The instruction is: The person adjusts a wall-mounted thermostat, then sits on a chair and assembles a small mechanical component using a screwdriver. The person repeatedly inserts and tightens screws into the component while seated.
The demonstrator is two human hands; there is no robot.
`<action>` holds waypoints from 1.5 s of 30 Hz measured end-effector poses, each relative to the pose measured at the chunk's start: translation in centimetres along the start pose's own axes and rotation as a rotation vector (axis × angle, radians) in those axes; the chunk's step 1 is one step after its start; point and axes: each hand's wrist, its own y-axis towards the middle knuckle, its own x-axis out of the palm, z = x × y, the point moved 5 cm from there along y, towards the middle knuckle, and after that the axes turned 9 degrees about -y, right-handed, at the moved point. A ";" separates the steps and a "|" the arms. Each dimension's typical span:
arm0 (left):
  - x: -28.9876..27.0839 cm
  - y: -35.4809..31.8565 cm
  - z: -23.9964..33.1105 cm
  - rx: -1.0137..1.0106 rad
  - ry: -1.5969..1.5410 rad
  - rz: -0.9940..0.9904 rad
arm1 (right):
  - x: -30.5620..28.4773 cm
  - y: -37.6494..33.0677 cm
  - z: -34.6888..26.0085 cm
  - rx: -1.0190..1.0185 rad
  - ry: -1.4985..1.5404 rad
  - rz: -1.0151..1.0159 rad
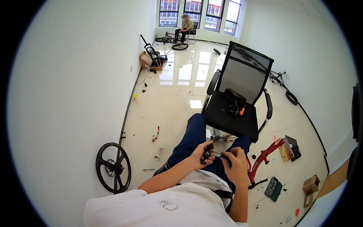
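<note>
While your left hand [201,153] clamped the small black metal part [207,153], your right hand [235,156] pinching the thin tool [216,153] needed keeping straight.

Over the lap, the left hand [200,153] grips a small black part [207,153] while the right hand [236,156] pinches a thin tool [216,152] against it, a black office chair [237,102] just beyond

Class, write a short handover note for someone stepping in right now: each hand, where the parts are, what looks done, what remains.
Left hand: closed around a small black component above the lap.
Right hand: pinching a thin tool, tip at the component.
Nearby: red bike frame on the floor to the right, black wheel against the left wall, small parts on the black chair.
Done: cannot tell.
Left: the component is not on the frame.
</note>
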 end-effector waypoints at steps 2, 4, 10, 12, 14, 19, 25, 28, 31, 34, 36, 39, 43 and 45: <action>0.9 0.0 0.7 0.017 -0.090 -0.018 | -0.2 0.0 -0.4 -0.032 0.028 0.017; 0.7 0.1 1.5 -0.006 -0.127 -0.069 | -0.8 -0.2 -1.3 -0.067 0.120 0.016; 1.7 0.2 0.9 -0.042 0.033 -0.141 | -2.1 -0.6 -6.8 -0.306 0.337 0.012; 1.2 0.8 -0.2 0.006 0.099 -0.055 | -0.2 -1.2 -7.3 -0.313 0.394 -0.101; -0.7 1.8 -1.5 -0.027 0.233 -0.055 | 1.3 -1.5 -7.4 -0.312 0.407 -0.137; -3.2 4.5 -2.7 0.150 0.542 -0.205 | 1.9 -1.2 -6.2 -0.247 0.343 -0.134; 1.6 -1.6 -2.4 0.012 0.516 -0.122 | -0.7 -0.4 -3.2 -0.164 0.007 0.039; 3.0 -2.2 -0.7 0.019 0.297 0.011 | -1.6 -0.1 -3.0 -0.076 0.158 0.005; 2.9 -2.0 2.2 0.113 0.050 -0.037 | -1.0 -0.8 -2.8 -0.073 0.329 -0.049; 1.8 -1.7 3.9 0.223 0.119 0.032 | -0.6 -1.4 -5.0 -0.279 0.371 -0.090; 0.6 -1.0 3.1 0.142 0.144 0.064 | -1.0 -1.2 -7.1 -0.294 0.468 -0.039; 0.8 -0.9 -0.4 0.261 0.316 0.080 | -1.5 -0.7 -6.3 -0.287 0.257 -0.063; 1.2 -1.6 -4.1 0.003 0.621 -0.013 | -1.4 -0.3 -2.8 -0.200 -0.003 -0.079; 2.4 -2.1 -3.2 0.059 0.471 0.086 | -1.6 -0.3 -1.4 -0.102 0.042 -0.094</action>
